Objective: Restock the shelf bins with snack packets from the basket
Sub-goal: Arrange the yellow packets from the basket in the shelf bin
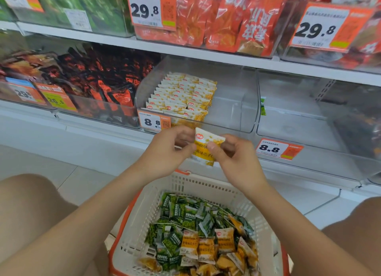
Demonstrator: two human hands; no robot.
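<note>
I hold one yellow snack packet (206, 146) upright between both hands, just in front of the shelf edge. My left hand (169, 152) pinches its left side and my right hand (235, 156) pinches its right side. Behind it stands a clear shelf bin (233, 102) with neat rows of the same yellow packets (181, 94) filling its left part. Below my hands sits a white basket (185, 195) with an orange rim, holding several green packets (179, 218) and yellow packets (206, 249).
A clear bin (299, 114) to the right holds one green packet (263, 106) at its left wall. Dark red packets (99, 77) fill the bins to the left. Orange packets (222, 22) sit on the upper shelf. Price tags (153, 122) hang on the bin fronts. My knees flank the basket.
</note>
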